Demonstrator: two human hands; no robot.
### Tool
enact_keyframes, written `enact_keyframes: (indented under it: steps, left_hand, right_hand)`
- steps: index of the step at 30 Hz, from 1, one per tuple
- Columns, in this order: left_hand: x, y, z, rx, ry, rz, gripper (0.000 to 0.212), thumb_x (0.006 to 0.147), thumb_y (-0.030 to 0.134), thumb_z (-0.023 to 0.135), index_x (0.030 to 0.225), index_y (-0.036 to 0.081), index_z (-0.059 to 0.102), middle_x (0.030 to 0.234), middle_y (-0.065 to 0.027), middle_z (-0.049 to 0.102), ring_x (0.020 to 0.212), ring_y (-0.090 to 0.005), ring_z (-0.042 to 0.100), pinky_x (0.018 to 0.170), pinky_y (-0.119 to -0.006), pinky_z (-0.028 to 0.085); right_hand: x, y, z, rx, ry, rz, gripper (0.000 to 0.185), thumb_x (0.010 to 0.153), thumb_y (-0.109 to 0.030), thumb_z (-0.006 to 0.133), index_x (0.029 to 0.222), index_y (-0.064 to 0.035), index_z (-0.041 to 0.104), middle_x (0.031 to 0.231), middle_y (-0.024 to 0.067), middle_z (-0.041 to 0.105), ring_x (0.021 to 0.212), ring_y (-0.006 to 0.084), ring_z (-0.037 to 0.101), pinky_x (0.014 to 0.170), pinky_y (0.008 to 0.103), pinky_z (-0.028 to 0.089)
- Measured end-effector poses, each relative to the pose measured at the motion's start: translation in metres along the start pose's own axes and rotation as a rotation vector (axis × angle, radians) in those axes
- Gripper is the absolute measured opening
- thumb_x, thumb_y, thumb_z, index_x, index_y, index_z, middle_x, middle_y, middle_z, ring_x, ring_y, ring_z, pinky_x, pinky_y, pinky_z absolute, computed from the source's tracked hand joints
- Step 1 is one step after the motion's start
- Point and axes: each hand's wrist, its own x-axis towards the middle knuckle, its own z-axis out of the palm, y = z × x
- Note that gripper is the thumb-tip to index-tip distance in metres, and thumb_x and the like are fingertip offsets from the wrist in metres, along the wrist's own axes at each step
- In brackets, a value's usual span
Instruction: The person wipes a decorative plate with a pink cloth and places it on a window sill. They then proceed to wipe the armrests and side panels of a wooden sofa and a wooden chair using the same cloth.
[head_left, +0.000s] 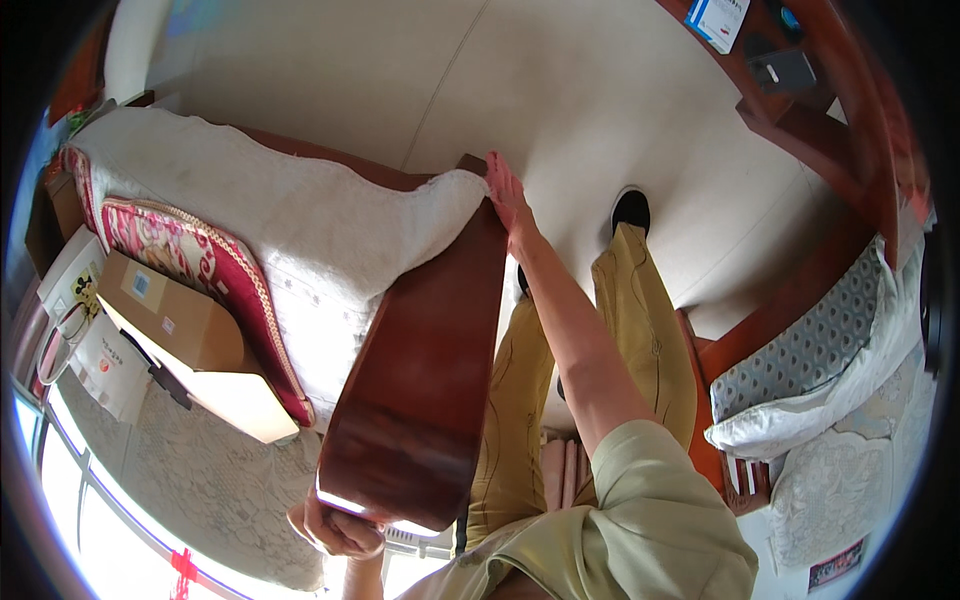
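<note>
A polished dark-red wooden armrest (427, 337) of a sofa lies lengthwise before me. My right hand (506, 195) presses against its far end, beside the edge of a white fleecy seat cover (300, 202). At the near end, my left hand (337, 529) has its fingers curled at the armrest's rounded edge; its fingertips are partly hidden. Left of the armrest, a red patterned cushion with a braided border (217, 255) lies on the cover. A brown cardboard box (180, 315) leans by the cushion.
A white paper bag (112, 367) is beside the box. On the right stands a wooden seat with a grey-blue patterned cushion (802, 337). A wooden table (780, 112) at upper right holds a dark phone-like object (784, 71) and a blue-white packet (718, 22). My shoe (631, 210) is on the tiled floor (555, 75).
</note>
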Motion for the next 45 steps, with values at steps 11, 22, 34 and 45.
enact_keyframes:
  steps: [11, 22, 34, 45]
  left_hand:
    - [0.008, 0.006, 0.009, -0.135, 0.111, -0.001, 0.038, 0.084, 0.019, 0.043, 0.105, -0.009, 0.059, 0.088, -0.0149, 0.053, 0.074, -0.0242, 0.052, 0.063, -0.036, 0.045]
    - [0.012, 0.007, 0.011, -0.129, 0.172, 0.114, 0.037, 0.080, 0.013, 0.046, 0.108, -0.006, 0.062, 0.084, -0.0135, 0.054, 0.071, -0.0243, 0.052, 0.060, -0.034, 0.046]
    - [0.010, 0.005, 0.012, -0.135, 0.196, 0.123, 0.036, 0.082, 0.014, 0.047, 0.106, -0.006, 0.063, 0.085, -0.0127, 0.054, 0.073, -0.0221, 0.054, 0.060, -0.032, 0.049]
    - [0.009, 0.006, 0.015, -0.167, 0.215, 0.104, 0.038, 0.081, 0.013, 0.047, 0.110, -0.006, 0.063, 0.084, -0.0075, 0.051, 0.066, -0.0140, 0.049, 0.056, -0.026, 0.044]
  right_hand:
    - [-0.153, 0.010, 0.034, 0.209, -0.075, 0.073, 0.083, 0.092, -0.064, 0.032, 0.145, -0.0293, -0.022, 0.151, -0.0103, -0.014, 0.138, 0.0095, 0.007, 0.111, 0.0341, 0.022]
    - [-0.364, -0.021, 0.076, 0.267, -0.029, 0.368, 0.043, 0.098, -0.043, 0.044, 0.124, -0.0087, 0.044, 0.101, 0.0001, 0.051, 0.094, 0.0103, 0.050, 0.084, 0.0283, 0.042]
    - [-0.182, -0.004, 0.041, 0.680, 0.284, 0.237, 0.021, 0.094, -0.019, 0.052, 0.110, -0.0046, 0.053, 0.097, 0.0065, 0.060, 0.088, 0.0205, 0.060, 0.077, 0.0349, 0.053]
    - [-0.086, 0.076, -0.042, -0.435, 0.622, -0.365, 0.029, 0.089, -0.015, 0.047, 0.113, -0.0044, 0.059, 0.105, 0.0151, 0.064, 0.097, 0.0322, 0.060, 0.086, 0.0388, 0.045]
